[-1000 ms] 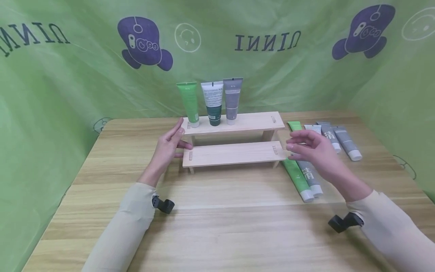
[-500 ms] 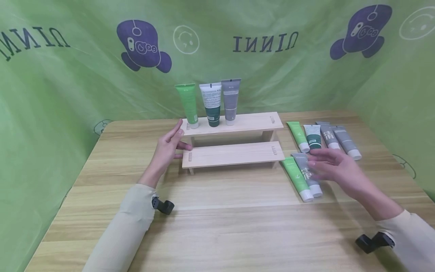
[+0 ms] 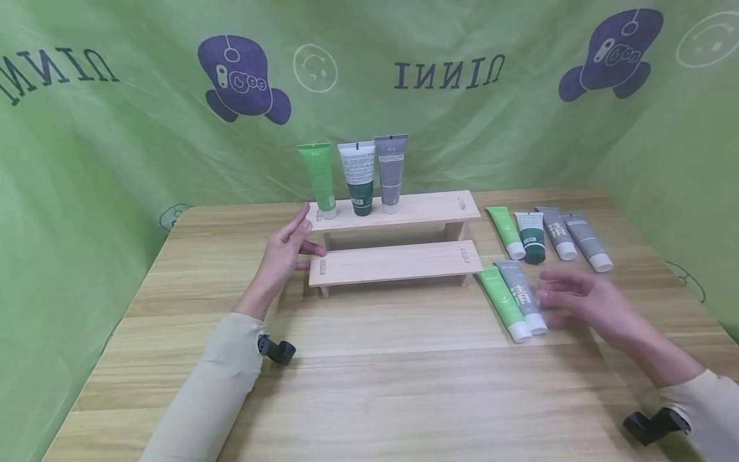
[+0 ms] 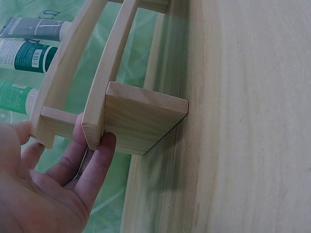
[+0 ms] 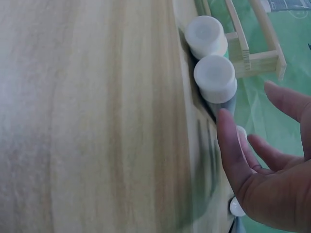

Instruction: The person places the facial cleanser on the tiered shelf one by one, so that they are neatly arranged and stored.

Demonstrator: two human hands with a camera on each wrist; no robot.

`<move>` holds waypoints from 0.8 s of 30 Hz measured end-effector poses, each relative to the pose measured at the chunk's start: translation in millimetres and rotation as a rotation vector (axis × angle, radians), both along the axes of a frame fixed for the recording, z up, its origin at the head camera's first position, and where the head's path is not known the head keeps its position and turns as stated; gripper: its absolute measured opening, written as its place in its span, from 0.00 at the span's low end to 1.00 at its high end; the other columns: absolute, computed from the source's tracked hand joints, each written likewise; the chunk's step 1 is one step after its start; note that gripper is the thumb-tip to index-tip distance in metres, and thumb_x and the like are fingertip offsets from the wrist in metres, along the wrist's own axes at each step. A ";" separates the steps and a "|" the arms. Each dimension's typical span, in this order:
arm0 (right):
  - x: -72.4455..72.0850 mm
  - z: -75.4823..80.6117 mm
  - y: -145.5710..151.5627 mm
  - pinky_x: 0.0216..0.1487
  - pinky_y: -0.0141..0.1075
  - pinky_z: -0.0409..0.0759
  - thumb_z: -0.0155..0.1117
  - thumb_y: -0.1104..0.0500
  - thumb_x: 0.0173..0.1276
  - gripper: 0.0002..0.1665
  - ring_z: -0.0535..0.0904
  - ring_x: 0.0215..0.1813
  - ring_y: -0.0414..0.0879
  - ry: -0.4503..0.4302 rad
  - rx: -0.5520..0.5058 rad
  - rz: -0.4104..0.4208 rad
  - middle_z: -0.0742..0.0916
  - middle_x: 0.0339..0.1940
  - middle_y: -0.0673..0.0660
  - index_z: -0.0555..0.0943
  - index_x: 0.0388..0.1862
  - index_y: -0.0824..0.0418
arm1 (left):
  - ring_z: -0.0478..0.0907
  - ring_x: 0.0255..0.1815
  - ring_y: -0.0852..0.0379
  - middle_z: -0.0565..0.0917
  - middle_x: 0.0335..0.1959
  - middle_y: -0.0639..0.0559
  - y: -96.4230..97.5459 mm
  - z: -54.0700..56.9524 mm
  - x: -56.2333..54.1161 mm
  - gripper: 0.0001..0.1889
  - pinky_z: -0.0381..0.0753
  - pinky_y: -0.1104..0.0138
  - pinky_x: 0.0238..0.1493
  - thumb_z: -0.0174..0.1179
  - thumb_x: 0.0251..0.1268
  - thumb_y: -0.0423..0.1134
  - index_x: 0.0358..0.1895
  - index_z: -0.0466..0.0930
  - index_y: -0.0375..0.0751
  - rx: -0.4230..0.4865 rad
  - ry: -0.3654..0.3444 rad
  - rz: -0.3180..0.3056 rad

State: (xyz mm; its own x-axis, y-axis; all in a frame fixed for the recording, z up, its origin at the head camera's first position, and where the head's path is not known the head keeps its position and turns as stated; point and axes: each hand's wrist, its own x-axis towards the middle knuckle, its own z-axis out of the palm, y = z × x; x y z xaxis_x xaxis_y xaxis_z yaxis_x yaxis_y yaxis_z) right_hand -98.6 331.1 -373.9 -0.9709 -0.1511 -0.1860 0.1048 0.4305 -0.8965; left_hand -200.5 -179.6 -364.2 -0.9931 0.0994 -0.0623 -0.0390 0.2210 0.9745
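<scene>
A two-tier wooden display rack stands on the table. My left hand holds its left end; in the left wrist view the thumb lies at the upper board and fingers straddle the end of the lower board. On the upper tier stand a bright green tube, a white and dark green tube and a grey tube, caps down. My right hand, blurred and holding nothing, hovers with loosely bent fingers beside a lying grey tube and green tube.
Behind the right hand, a green tube, a white and dark green tube and two grey tubes lie side by side, caps toward me. A green printed cloth hangs around the wooden table.
My right hand has moved right and toward me, from the rack's right end to beside the lying tubes, uncovering them. My left hand stays at the rack.
</scene>
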 end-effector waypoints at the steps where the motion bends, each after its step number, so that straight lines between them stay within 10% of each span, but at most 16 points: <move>1: 0.2 -0.5 0.0 0.44 0.45 0.87 0.65 0.60 0.73 0.38 0.86 0.46 0.42 -0.009 -0.003 0.006 0.83 0.57 0.66 0.60 0.73 0.77 | 0.87 0.40 0.54 0.88 0.33 0.42 -0.2 0.2 0.2 0.28 0.85 0.49 0.48 0.47 0.79 0.58 0.78 0.56 0.71 0.000 -0.001 0.001; 24: -23.4 -1.9 -11.9 0.35 0.42 0.87 0.64 0.54 0.74 0.37 0.84 0.40 0.48 -0.056 0.213 0.066 0.82 0.56 0.73 0.66 0.71 0.76 | 0.87 0.42 0.51 0.88 0.35 0.39 -1.7 -1.4 -0.9 0.27 0.85 0.49 0.49 0.47 0.79 0.59 0.77 0.57 0.73 -0.010 -0.003 0.001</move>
State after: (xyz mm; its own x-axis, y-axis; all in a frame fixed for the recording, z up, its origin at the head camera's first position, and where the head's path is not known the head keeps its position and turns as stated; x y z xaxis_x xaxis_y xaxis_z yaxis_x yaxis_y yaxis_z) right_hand -121.9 319.3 -375.8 -0.9473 -0.1656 -0.2741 0.1171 0.6173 -0.7779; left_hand -201.3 -181.3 -365.6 -0.9930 0.0973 -0.0666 -0.0426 0.2305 0.9721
